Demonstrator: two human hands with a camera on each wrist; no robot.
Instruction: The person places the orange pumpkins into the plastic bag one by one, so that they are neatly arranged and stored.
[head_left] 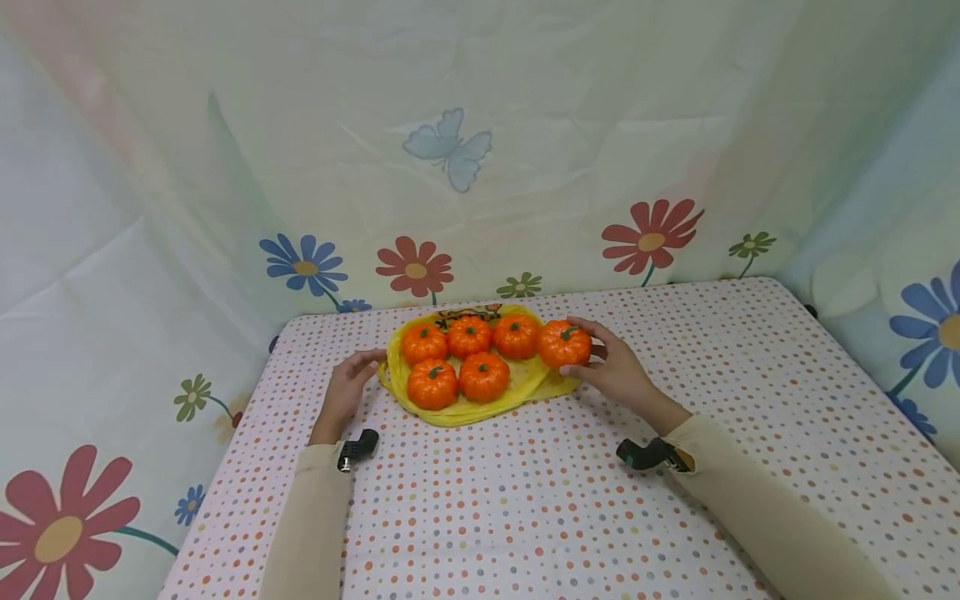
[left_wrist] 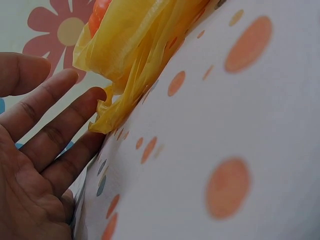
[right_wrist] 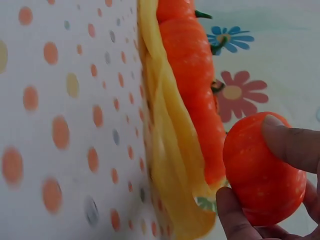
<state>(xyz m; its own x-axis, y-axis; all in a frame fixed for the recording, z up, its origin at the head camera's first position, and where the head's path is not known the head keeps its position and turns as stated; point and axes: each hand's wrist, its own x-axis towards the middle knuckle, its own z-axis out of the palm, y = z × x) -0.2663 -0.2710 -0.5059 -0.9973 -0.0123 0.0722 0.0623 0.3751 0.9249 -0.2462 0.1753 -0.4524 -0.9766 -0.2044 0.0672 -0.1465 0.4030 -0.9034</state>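
The right hand (head_left: 617, 371) grips a small pumpkin (head_left: 564, 343) at the yellow bag's (head_left: 480, 402) edge; left fingers (left_wrist: 55, 107), relaxed, steady the bag. Keep it flat.

Six orange pumpkins (head_left: 483, 376) with green stems are showing against a yellow bag (head_left: 457, 412). The surface (head_left: 525, 500) is wearing white cloth dotted orange, red, grey and yellow. The pale backdrop (head_left: 480, 125) is displaying red and blue flowers and a blue butterfly (head_left: 448, 150).
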